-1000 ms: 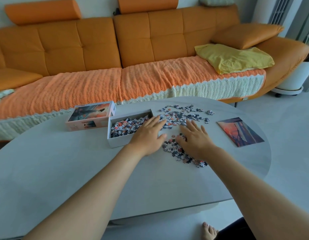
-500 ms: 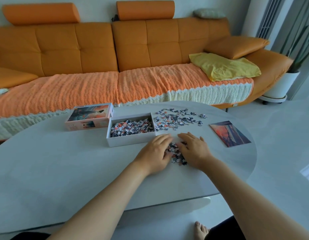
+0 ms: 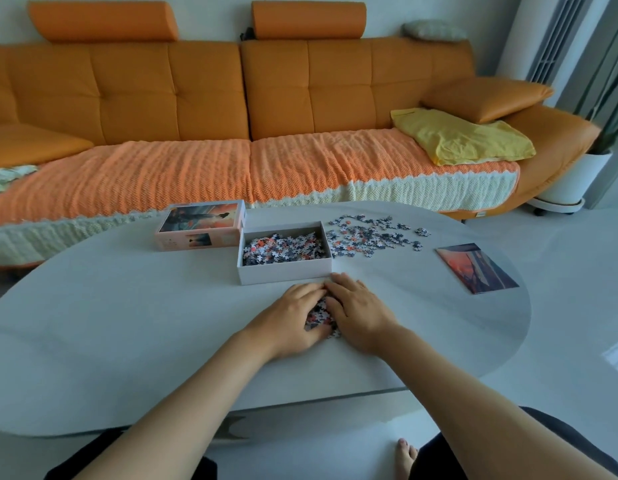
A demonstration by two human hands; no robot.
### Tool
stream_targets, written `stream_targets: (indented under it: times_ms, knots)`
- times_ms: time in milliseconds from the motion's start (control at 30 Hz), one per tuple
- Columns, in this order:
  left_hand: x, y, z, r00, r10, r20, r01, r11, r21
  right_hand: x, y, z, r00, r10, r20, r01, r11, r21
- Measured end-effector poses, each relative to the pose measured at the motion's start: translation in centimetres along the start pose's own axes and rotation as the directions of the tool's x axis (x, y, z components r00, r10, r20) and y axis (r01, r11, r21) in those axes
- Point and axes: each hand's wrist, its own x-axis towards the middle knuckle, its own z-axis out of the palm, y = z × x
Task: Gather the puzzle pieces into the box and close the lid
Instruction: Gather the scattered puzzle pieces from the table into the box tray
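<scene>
Two bare forearms (image 3: 182,403) enter from the bottom edge of the frame, uncovered along all their visible length. They end in the left hand (image 3: 290,323) and the right hand (image 3: 361,315), whose fingers (image 3: 342,282) are likewise bare. A dark, near-black fabric garment (image 3: 550,431) shows at the lower left and lower right corners. A bare foot (image 3: 406,457) shows at the bottom, right of centre.

Lit brightly by soft, cool daylight, strongest toward the right edge of the frame. Casts only faint, diffuse shadows, darkest in a thin band under the table (image 3: 127,323) rim at lower centre. Washes the floor (image 3: 577,306) pale at lower right, without hard glare. Bends the sofa (image 3: 203,98) back into a bow toward the upper corners. Looks slightly soft overall, smeared in fine detail.
</scene>
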Motion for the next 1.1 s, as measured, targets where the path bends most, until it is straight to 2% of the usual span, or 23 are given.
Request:
stream_targets:
  times_ms: [133,267,400,600,667,733,767,833,900,1000,1100]
  knots:
    - [-2.1,-1.8,-1.2,0.997,-0.077,0.007,0.077,0.997,0.009,0.1,-2.5,1.7,0.993,0.002,-0.12,0.007,0.997,0.072]
    - [-2.7,-2.4,-2.2,0.994,-0.113,0.001,0.113,0.993,-0.04,0.4,-4.0,2.7,0.993,0.001,-0.116,0.014,0.991,0.13]
    - [-2.7,-2.6,-2.5,0.986,-0.166,-0.024,0.161,0.976,-0.15,0.7,-5.9,2.8,0.993,-0.021,-0.116,0.053,0.96,0.274]
    - [-2.5,-4.0,-4.3,0.966,-0.211,-0.153,0.185,0.969,-0.165,2.8,-6.9,1.2,0.989,0.031,-0.145,0.019,0.943,0.331]
    - [-2.2,-4.6,-5.0,0.953,-0.193,-0.235,0.17,0.979,-0.115,3.5,-6.8,0.5,0.963,-0.016,-0.269,0.098,0.951,0.292]
    - [-1.9,-5.2,-5.3,0.935,-0.141,-0.327,0.144,0.99,-0.015,4.2,-6.2,0.2,0.914,-0.127,-0.384,0.206,0.963,0.172]
    - [-1.7,-5.4,-5.4,0.926,-0.114,-0.361,0.136,0.99,0.035,4.6,-5.8,0.1,0.9,-0.181,-0.398,0.237,0.967,0.096]
    - [-1.3,-5.9,-5.5,0.918,-0.072,-0.391,0.123,0.987,0.107,5.3,-4.8,0.0,0.905,-0.235,-0.356,0.246,0.969,-0.015]
    - [-0.9,-5.9,-5.3,0.935,-0.064,-0.349,0.122,0.982,0.147,5.7,-4.1,0.1,0.935,-0.23,-0.269,0.217,0.973,-0.076]
    - [-0.6,-5.8,-4.9,0.969,-0.106,-0.223,0.139,0.981,0.134,5.8,-3.5,0.3,0.95,-0.24,-0.2,0.214,0.967,-0.139]
    - [-0.6,-5.3,-5.0,0.969,-0.136,-0.207,0.159,0.982,0.101,5.6,-3.4,-0.3,0.944,-0.256,-0.208,0.229,0.962,-0.145]
